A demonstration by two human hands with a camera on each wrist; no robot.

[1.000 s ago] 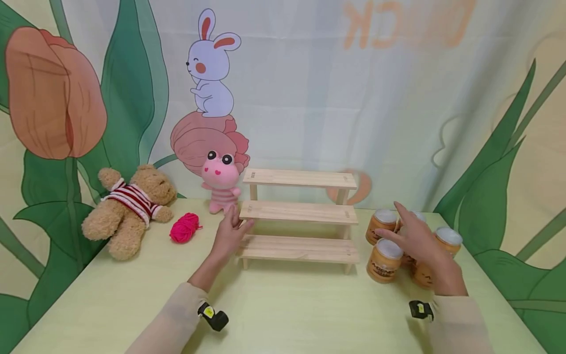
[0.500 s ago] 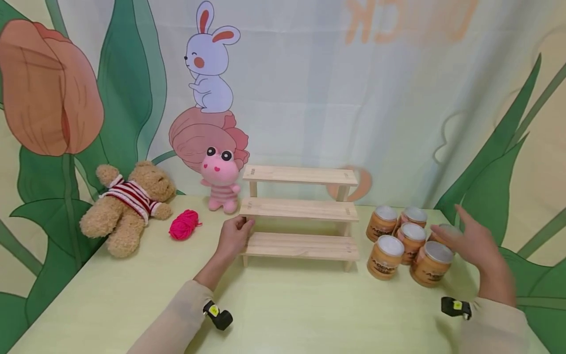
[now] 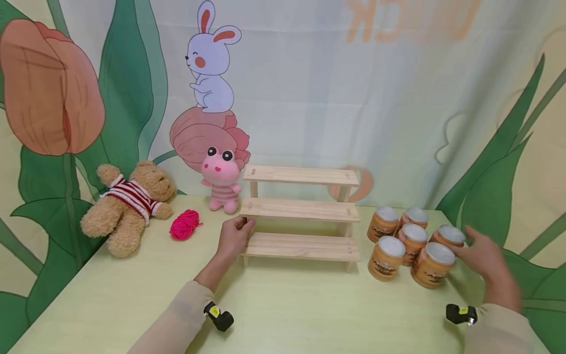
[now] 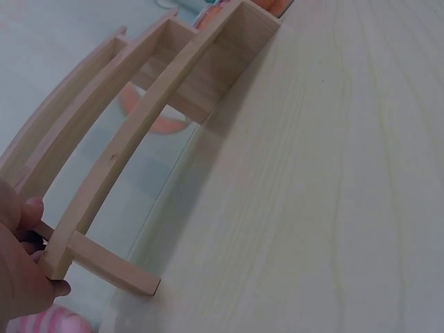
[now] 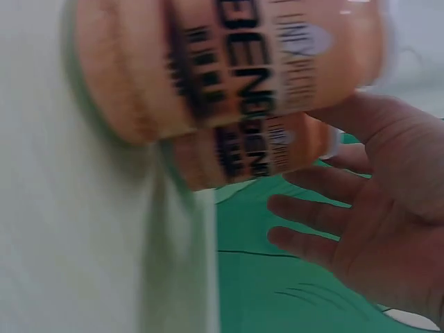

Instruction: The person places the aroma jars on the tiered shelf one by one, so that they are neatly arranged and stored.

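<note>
My left hand (image 3: 232, 239) grips the left end of a three-tier wooden display stand (image 3: 300, 209), around the lower tiers. In the left wrist view its fingers (image 4: 26, 211) curl at the end of the lowest shelf board (image 4: 118, 149). On the right stands a group of several orange jars (image 3: 386, 261) with whitish lids and dark lettering. My right hand (image 3: 485, 256) is at the rightmost rear jar (image 3: 450, 235), its fingertips right beside it. The right wrist view has that hand (image 5: 388, 201) with fingers extended past the jars, the thumb partly hidden behind the nearer jar (image 5: 243, 62).
A teddy bear (image 3: 128, 206) in a striped sweater lies at the left of the table (image 3: 283, 309). Near it are a pink yarn skein (image 3: 184, 224) and a pink plush toy (image 3: 221, 179). A printed curtain (image 3: 300, 88) hangs behind the table.
My right hand has moved right, from over the jars to the outer side of the group, then down beside the rear right jar. The left hand has closed on the stand's end.
</note>
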